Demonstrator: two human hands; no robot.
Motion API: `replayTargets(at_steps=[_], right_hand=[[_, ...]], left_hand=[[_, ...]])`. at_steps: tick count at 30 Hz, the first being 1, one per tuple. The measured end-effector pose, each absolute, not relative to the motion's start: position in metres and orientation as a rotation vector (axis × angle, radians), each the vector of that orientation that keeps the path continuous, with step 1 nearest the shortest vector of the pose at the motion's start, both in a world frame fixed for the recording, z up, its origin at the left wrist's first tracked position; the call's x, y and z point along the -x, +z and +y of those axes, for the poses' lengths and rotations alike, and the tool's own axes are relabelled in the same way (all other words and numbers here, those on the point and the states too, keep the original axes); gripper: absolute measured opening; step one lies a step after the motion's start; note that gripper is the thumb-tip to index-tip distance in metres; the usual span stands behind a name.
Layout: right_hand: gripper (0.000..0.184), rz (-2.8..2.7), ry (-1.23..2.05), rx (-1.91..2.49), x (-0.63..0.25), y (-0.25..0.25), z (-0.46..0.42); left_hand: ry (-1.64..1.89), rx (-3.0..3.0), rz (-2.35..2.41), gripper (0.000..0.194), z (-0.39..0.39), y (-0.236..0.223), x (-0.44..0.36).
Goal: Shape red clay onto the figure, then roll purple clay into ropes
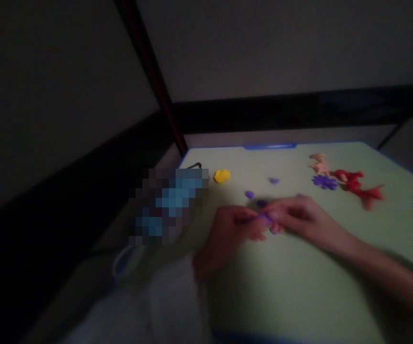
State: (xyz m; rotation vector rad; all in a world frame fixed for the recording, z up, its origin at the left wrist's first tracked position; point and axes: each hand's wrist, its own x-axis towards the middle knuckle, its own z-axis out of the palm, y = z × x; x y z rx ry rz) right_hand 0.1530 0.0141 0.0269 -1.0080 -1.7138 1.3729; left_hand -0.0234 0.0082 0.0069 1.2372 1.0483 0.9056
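Note:
My left hand (233,227) and my right hand (296,215) meet above the middle of the table, fingertips close together. Both are closed on a small piece of purple modelling clay (264,217), mostly hidden by the fingers. Blur and dim light obscure its shape. Just beyond my hands lie small purple clay lumps (250,194), with another purple lump (274,180) farther back. To the right is a purple clay flower (324,182) with several petals.
A yellow clay lump (222,176) lies at the back left of the pale green table (281,296). Red clay shapes (353,184) and a peach-coloured clay shape (320,166) sit at the back right. A pixelated blue patch (178,196) covers something at the left edge.

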Motion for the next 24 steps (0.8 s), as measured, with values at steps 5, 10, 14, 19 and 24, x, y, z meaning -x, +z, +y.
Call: replayTargets(at_steps=[5, 10, 14, 19, 24], right_hand=[[0.027, -1.644, 1.381, 1.041, -0.1532, 0.0325, 0.0152], [0.022, -1.604, 1.368, 1.046, -0.1537, 0.0322, 0.0155], [0.019, -1.555, 1.347, 1.047, -0.1534, 0.0283, 0.0128], [0.020, -1.538, 1.331, 1.028, -0.1544, 0.0286, 0.0125], [0.022, -1.539, 1.346, 1.043, -0.1557, 0.0316, 0.0164]], left_hand=[[0.977, -1.234, 1.076, 0.013, 0.0090, 0.0047, 0.0256], [0.964, -1.209, 1.077, 0.014, 0.0082, 0.0083, 0.0248], [0.946, -1.178, 1.082, 0.014, 0.0073, 0.0105, 0.0222], [0.928, -1.176, 1.093, 0.014, 0.0074, 0.0119, 0.0220], [0.944, -1.169, 1.095, 0.016, 0.0069, 0.0134, 0.0224]])
